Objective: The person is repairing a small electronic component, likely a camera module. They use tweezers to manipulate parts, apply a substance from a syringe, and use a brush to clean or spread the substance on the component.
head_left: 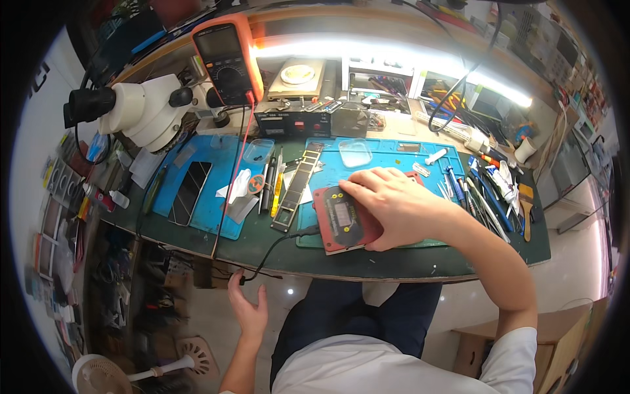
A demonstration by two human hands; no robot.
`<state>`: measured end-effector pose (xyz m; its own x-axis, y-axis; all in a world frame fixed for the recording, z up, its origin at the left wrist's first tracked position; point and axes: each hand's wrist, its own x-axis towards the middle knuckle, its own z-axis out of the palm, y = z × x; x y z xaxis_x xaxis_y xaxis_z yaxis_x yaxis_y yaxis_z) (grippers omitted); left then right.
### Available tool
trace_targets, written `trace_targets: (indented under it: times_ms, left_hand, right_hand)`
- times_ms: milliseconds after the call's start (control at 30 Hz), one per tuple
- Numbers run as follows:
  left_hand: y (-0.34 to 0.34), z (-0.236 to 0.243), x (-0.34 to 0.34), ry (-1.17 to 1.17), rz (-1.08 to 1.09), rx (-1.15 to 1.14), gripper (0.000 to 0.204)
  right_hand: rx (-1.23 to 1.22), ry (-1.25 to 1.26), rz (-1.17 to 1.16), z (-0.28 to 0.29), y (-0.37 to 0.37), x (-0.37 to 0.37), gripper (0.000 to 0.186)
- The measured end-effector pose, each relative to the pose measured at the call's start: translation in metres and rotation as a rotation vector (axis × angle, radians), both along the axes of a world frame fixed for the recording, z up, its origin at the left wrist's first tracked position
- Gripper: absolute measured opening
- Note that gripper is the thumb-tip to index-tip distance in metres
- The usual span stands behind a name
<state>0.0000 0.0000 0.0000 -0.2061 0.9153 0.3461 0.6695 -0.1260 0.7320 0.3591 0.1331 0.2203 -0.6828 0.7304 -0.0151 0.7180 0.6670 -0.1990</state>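
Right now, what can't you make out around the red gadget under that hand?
Head view only:
- Red device: its right part is covered by the right hand.
- Black cable: its lower end disappears below the bench edge near the left hand; whether the fingers grip it is unclear.
- Multimeter screen: too small to read.
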Motion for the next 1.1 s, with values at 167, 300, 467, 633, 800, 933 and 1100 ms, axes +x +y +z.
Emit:
trace_targets:
  times_ms: [167,300,467,633,800,933,1100]
  left_hand:
    - [0.012,-0.023,-0.025,0.239,-0.056,0.045,0.038]
    - [0.018,-0.025,-0.030,0.248,-0.032,0.127,0.030]
    - [0.026,-0.027,-0.032,0.242,0.025,0.078,0.033]
    - [0.011,-0.044,-0.070,0.333,0.048,-0.006,0.037]
    - [0.004,-0.041,-0.070,0.373,0.002,-0.001,0.032]
    - [0.002,-0.040,-0.077,0.336,-0.012,-0.039,0.034]
    - [0.000,-0.032,-0.088,0.377,-0.028,-0.100,0.043]
  right_hand:
    - [0.056,0.033,0.008,-0.008,0.002,-0.001,0.097]
    - [0.082,0.004,0.008,-0.008,0.010,-0.001,0.096]
    - [0.081,0.084,-0.040,-0.006,0.009,0.013,0.101]
    - [0.079,0.512,-0.463,0.028,-0.002,0.070,0.039]
    - [-0.084,0.076,-0.556,-0.007,-0.031,0.131,0.020]
    - [-0.182,0.102,-0.498,-0.039,-0.035,0.132,0.025]
    - [-0.244,0.080,-0.422,-0.034,-0.028,0.130,0.022]
